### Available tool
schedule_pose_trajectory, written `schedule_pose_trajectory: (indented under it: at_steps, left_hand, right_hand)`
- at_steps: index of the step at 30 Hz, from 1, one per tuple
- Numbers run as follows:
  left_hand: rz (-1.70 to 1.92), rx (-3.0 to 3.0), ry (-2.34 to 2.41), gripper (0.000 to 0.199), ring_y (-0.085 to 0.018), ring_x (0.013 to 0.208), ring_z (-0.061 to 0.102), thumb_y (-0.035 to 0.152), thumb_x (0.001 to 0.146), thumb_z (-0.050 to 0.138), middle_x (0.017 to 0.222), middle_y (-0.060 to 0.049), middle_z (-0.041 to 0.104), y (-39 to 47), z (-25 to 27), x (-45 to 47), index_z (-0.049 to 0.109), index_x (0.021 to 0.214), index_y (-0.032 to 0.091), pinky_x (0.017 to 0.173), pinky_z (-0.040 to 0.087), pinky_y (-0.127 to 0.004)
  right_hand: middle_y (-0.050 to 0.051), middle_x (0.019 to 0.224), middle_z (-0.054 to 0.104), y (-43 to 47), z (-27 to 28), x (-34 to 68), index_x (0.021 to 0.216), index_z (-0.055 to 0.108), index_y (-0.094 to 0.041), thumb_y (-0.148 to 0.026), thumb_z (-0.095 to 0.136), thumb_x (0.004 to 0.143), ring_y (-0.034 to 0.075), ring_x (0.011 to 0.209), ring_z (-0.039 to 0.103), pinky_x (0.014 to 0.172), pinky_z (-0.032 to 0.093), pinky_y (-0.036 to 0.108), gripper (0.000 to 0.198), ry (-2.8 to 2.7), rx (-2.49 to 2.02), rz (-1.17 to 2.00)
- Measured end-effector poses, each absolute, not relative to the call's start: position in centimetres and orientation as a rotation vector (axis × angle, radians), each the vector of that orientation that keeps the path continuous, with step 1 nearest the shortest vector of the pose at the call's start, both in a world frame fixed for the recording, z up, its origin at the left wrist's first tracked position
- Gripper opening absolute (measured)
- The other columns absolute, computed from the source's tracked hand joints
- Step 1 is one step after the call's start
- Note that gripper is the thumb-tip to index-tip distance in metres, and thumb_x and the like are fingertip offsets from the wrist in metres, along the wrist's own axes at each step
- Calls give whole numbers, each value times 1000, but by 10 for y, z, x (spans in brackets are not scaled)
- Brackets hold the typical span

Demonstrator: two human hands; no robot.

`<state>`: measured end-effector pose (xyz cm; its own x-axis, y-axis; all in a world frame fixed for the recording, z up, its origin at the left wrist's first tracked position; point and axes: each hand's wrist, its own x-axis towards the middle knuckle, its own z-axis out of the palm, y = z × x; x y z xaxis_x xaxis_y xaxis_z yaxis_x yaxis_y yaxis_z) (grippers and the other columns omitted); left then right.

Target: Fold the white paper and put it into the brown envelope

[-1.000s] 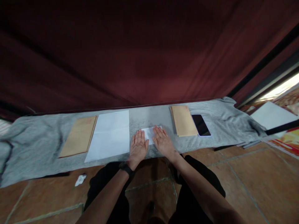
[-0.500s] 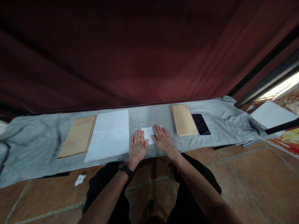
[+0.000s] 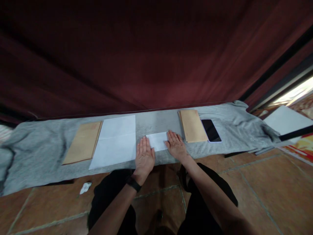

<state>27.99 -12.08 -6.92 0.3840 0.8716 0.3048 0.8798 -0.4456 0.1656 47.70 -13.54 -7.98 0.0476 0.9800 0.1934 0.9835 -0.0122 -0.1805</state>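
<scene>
A small folded white paper [image 3: 157, 141] lies flat on the grey cloth in front of me. My left hand [image 3: 145, 153] rests palm down at its left edge, fingers stretched out. At the right edge lies my right hand [image 3: 175, 143], flat too, with its fingertips over the paper's border. Left of my left hand is a larger sheet of white paper [image 3: 117, 140] with a faint crease. Brown envelopes [image 3: 83, 142] are stacked beyond that sheet on the left. Another stack of brown envelopes [image 3: 193, 126] lies to the right of my right hand.
A phone [image 3: 211, 130] with a dark screen lies beside the right envelopes. The grey cloth [image 3: 158, 120] covers a long narrow surface against a dark red curtain [image 3: 156, 65]. A crumpled white scrap [image 3: 85, 187] is on the tiled floor [image 3: 56, 202].
My right hand has slid right across the folded paper to its edge, so more of the paper shows. My left hand has barely moved and stays flat.
</scene>
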Motion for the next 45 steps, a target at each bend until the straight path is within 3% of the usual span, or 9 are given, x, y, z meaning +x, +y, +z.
schedule_pose_trajectory:
  at_steps: [6, 14, 22, 28, 31, 36, 45]
  left_hand:
    - [-439, -2841, -1318, 63, -25, 154, 21, 37, 103, 34, 163, -16, 32, -144, -63, 303, 27, 157, 6, 125, 27, -47]
    - [-317, -2782, -1366, 73, -28, 153, 24, 52, 101, 39, 160, -23, 33, -147, -66, 278, 34, 152, 0, 125, 27, -46]
    - [-300, -2757, -1425, 73, -31, 151, 29, 51, 100, 42, 158, -23, 37, -147, -64, 254, 35, 153, 1, 122, 32, -49]
    - [-292, -2749, -1369, 63, -30, 151, 29, 43, 102, 38, 159, -21, 37, -148, -55, 263, 40, 151, 2, 124, 27, -50]
    - [-296, -2821, -1267, 57, -26, 152, 26, 37, 102, 38, 161, -14, 36, -150, -56, 273, 39, 152, 9, 125, 27, -47]
    - [-281, -2862, -1255, 59, -26, 152, 27, 30, 100, 41, 160, -20, 36, -154, -65, 275, 38, 151, 2, 124, 29, -47]
    - [-293, -2910, -1267, 59, -25, 153, 25, 33, 101, 32, 161, -16, 35, -139, -59, 276, 34, 155, 7, 125, 25, -45]
  right_hand:
    - [14, 161, 34, -137, -81, 477, 156, 34, -10, -41, 33, 107, 27, 149, 33, 121, 24, 46, 58, -1998, -2042, -54]
    - [15, 160, 35, -137, -85, 480, 156, 34, -8, -42, 32, 106, 29, 148, 35, 121, 26, 48, 60, -1979, -2026, -59]
    - [16, 159, 38, -140, -83, 484, 155, 35, -7, -41, 32, 106, 30, 147, 37, 120, 28, 48, 60, -1944, -2043, -49]
    - [18, 159, 36, -142, -72, 481, 154, 36, -4, -36, 36, 105, 31, 148, 36, 121, 27, 49, 59, -1905, -2072, -35]
    - [13, 162, 32, -145, -63, 472, 155, 36, -10, -33, 35, 105, 27, 150, 33, 123, 25, 46, 55, -2027, -1939, 18]
    - [6, 161, 36, -158, -61, 450, 155, 37, -17, -41, 30, 108, 19, 150, 33, 125, 25, 41, 54, -2303, -1594, 180]
    - [6, 163, 31, -157, -69, 464, 157, 34, -18, -40, 31, 108, 21, 151, 31, 125, 23, 43, 54, -2219, -1775, 109]
